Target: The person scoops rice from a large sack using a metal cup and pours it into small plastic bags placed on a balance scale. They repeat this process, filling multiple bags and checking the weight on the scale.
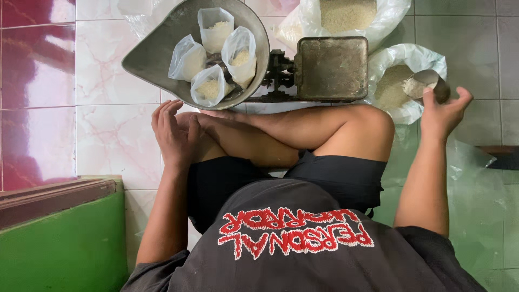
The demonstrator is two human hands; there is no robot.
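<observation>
Sitting cross-legged on tile, a person's right hand (pixel 442 112) grips a metal scoop (pixel 428 85) of rice over one open sack (pixel 401 86); a second sack (pixel 346 16) is cut off. Four small plastic bags (pixel 215 57) fill the scale's dented pan (pixel 157 51). The left hand (pixel 173 132) rests open, empty, on a shin.

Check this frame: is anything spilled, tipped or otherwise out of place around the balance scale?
Nothing stands out. Four small clear plastic bags of pale grain sit open in the dented grey metal scale pan. The right hand holds a metal scoop over the white sack; no spill shows.
</observation>
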